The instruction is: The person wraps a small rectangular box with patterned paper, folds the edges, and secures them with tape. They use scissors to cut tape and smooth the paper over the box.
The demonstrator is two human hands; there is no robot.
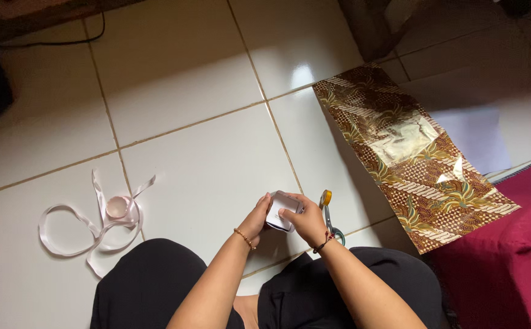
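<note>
Both hands meet over the white tiled floor in front of my knees. My left hand [257,218] and my right hand [307,220] together grip a small white, boxy object [281,211], fingers curled round its sides. Right beside my right hand, scissors [329,216] with a yellow and teal handle lie on the tile. A shiny brown and gold patterned wrapping sheet [408,155] is spread flat to the right of the hands.
A spool of pale pink ribbon [116,208] with loose loops lies on the floor at left. A red cushion [509,256] sits at the right edge. A dark cable [64,41] runs along the far left. A wooden furniture leg [369,27] stands at the top.
</note>
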